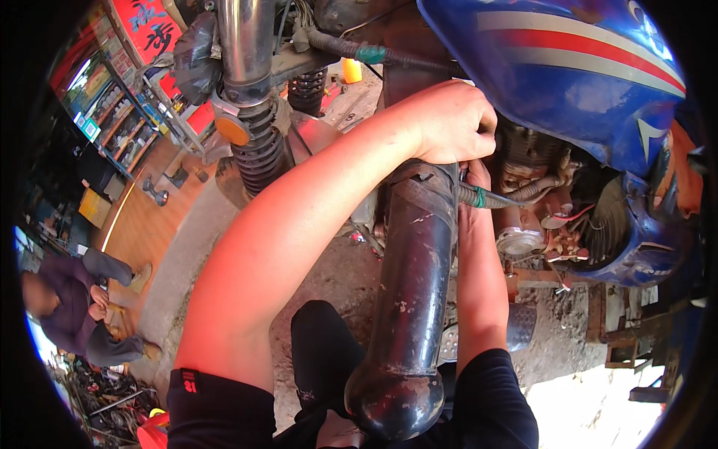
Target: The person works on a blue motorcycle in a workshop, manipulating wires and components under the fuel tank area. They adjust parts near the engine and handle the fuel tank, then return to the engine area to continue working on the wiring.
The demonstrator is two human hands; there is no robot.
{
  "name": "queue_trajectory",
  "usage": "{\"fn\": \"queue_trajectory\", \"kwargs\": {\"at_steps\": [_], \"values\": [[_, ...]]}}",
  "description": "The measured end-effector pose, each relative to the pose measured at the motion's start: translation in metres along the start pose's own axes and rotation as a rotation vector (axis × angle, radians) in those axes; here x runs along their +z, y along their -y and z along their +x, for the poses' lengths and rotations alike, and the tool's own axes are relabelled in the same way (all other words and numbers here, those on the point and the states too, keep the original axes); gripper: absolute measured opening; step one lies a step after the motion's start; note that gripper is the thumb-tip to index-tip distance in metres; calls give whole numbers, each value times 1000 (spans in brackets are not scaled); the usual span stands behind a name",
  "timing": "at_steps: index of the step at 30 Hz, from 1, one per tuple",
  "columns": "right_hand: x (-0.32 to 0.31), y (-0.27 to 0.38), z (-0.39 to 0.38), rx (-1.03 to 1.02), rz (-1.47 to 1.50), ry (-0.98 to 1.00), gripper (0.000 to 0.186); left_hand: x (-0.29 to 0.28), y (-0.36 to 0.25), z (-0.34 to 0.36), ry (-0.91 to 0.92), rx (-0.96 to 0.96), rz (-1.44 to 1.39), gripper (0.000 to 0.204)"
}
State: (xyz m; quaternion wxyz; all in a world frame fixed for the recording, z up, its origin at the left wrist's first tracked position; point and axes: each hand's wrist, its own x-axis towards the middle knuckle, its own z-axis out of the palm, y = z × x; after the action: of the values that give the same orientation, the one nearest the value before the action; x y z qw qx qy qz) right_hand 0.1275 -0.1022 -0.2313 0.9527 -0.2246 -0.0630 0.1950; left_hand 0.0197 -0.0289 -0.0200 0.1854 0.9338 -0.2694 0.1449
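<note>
My left hand reaches over the top of a black cylindrical tube, beside the blue fuel tank with red and white stripes. Its fingers are curled; whatever they hold is hidden. My right hand comes up along the tube's right side, just below my left hand, near a ribbed hose with green ties. Most of its fingers are hidden behind the hose and my left hand. Right of both hands are the dark engine and a lower metal casing.
A chrome fork with spring stands at upper left. A seated person is at far left, below storage shelves. A tangle of dark parts lies lower left. A yellow container stands behind the frame; a blue cowl is at right.
</note>
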Motion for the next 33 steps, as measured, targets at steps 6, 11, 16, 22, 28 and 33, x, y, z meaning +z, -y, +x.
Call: {"fn": "queue_trajectory", "kwargs": {"at_steps": [6, 11, 16, 22, 28, 33], "values": [[-95, 17, 28, -699, -1092, 159, 23, -1, -6, 5, -33, 23, -9, 15], [-93, 16, 26, -835, -1962, -58, 26, 5, 0, -1, -29, 37, -21, 16], [-100, 2, 12, -718, -1650, 157, 25, -1, -6, 5, 11, -33, -12, 18], [-77, -2, -8, -71, -425, 16, 15, -3, -7, 2, 8, -44, 3, 17], [-47, -3, -4, -17, 25, 142, 12, 0, -3, 4, -33, -1, -10, 17], [-28, -11, 12, 14, 111, 211, 14, 2, -1, 4, -23, 9, 4, 18]]}}
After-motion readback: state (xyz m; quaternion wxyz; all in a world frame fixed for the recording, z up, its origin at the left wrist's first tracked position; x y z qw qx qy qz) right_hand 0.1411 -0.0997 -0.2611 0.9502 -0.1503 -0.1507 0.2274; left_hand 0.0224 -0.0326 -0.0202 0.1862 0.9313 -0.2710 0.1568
